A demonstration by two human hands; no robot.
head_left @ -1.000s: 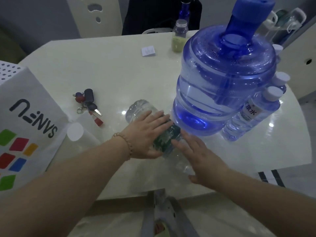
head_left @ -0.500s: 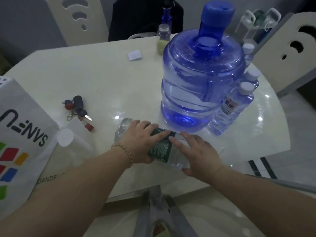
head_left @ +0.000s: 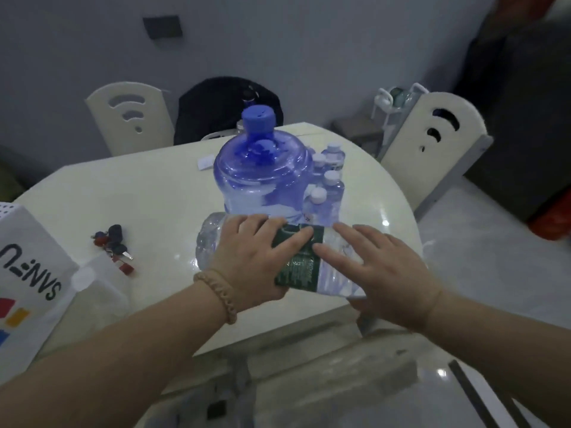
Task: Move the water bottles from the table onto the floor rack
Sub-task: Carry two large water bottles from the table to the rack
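Bottle (head_left: 298, 270) lying sideways, left hand (head_left: 250, 261) gripping it, right hand (head_left: 380, 273) resting atop

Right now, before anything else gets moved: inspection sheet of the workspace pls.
Surface: glossy white table, with light reflections.
Job's things: green-label bottle on its side at the near edge; blue water jug upright behind it; small white-capped bottles upright to the right of the jug.
Clutter: keys, printed white bag, paper slip.
Hands: left hand grips the green-label bottle; right hand rests on it, fingers straight.
Cables: nothing seen.
Surroundings: white chairs, dark jacket at the far side, white rack behind the right chair.
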